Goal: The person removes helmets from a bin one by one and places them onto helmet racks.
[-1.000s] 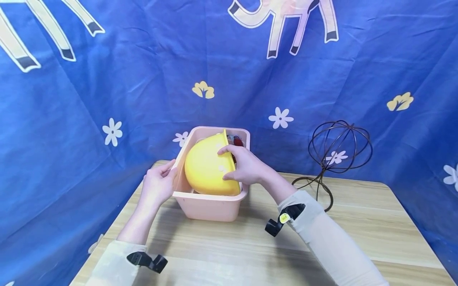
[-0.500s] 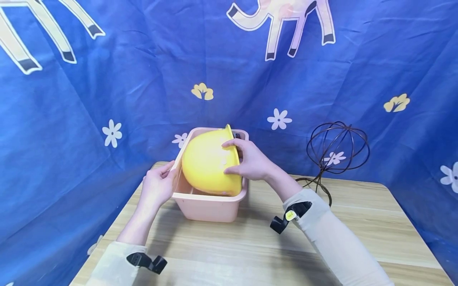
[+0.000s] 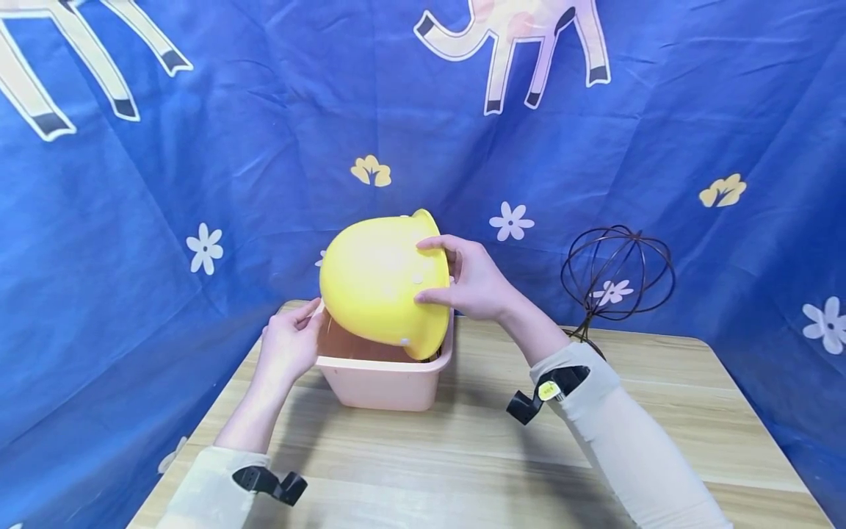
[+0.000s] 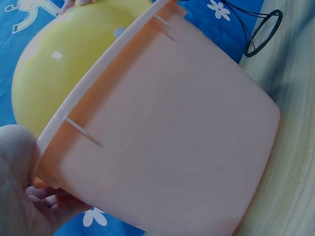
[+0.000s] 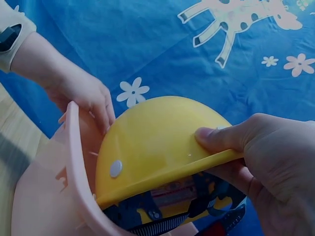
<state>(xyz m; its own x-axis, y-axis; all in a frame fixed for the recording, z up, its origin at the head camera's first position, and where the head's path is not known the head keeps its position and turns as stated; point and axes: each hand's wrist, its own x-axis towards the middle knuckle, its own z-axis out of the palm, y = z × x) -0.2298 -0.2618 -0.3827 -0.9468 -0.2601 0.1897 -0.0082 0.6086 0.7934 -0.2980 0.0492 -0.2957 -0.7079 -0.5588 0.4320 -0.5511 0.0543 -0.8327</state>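
A yellow hard hat (image 3: 380, 279) lies on its side above the pink bin (image 3: 383, 386), its lower part still inside the bin's rim. My right hand (image 3: 472, 279) grips its brim, thumb on the shell and fingers under the edge, as the right wrist view (image 5: 280, 167) shows. There the dark inner harness and straps (image 5: 172, 211) show under the shell. My left hand (image 3: 291, 342) pinches the bin's left rim. In the left wrist view the thumb (image 4: 17, 147) is at the rim and the fingers are beneath it.
A dark wire balloon-shaped stand (image 3: 617, 275) is at the back right of the wooden table (image 3: 463, 455). A blue patterned cloth (image 3: 264, 162) hangs behind and beside the table.
My right hand has raised the hard hat up and slightly back out of the bin, tilting its brim toward the right. My left hand stays at the bin's rim.
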